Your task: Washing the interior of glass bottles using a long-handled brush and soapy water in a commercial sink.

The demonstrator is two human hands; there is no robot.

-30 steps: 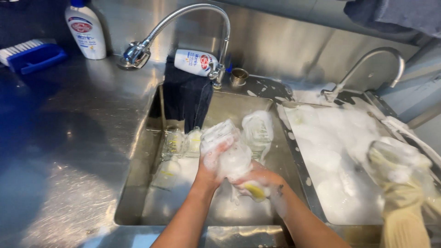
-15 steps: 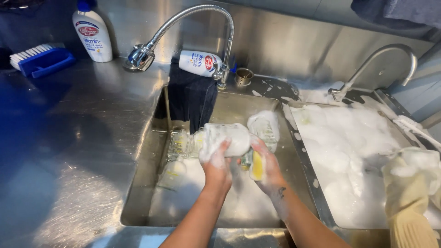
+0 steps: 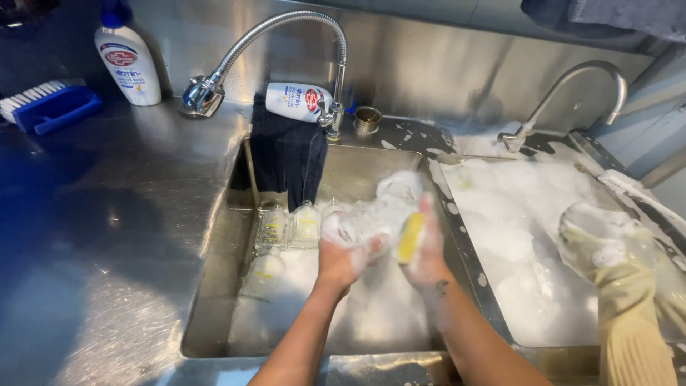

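Note:
Over the left sink basin my left hand grips a clear, foam-covered bottle held on its side. My right hand presses a yellow sponge against the bottle's right end. Both hands are wet and soapy. Below and to the left, several clear glass bottles lie in the foamy water of the basin.
A dark cloth hangs over the basin's back edge under a flexible tap. Two white soap bottles and a blue brush rest on the steel counter. Another person's yellow-gloved hand works in the foam-filled right basin.
The bottle has risen out of the basin and turned on its side. My right hand with the sponge moved up to its right end. The gloved hand shifted left in the right basin.

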